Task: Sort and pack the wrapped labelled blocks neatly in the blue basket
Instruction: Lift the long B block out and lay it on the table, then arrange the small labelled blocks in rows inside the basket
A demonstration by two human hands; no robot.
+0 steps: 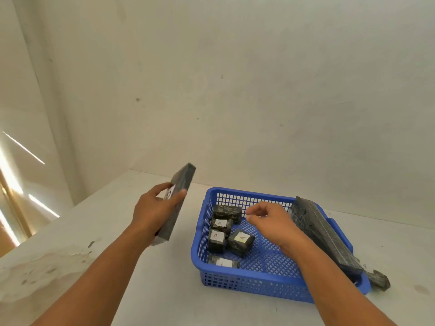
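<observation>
The blue basket point(249, 282) stands on the white table, right of centre. Several small dark wrapped blocks lie along its left side, some showing white "A" labels, such as one point(240, 242) near the middle. A long dark wrapped block point(322, 234) leans across the basket's right rim. My left hand point(154, 208) holds another long dark wrapped block point(175, 203) with a white label, tilted, in the air left of the basket. Over the basket's middle hovers my right hand point(270, 222), fingers loosely curled, holding nothing that I can see.
A small dark wrapped block point(379, 280) lies on the table just outside the basket's right front corner. The white table point(141, 278) meets a plain wall at the back. Its left edge drops off towards a sunlit floor.
</observation>
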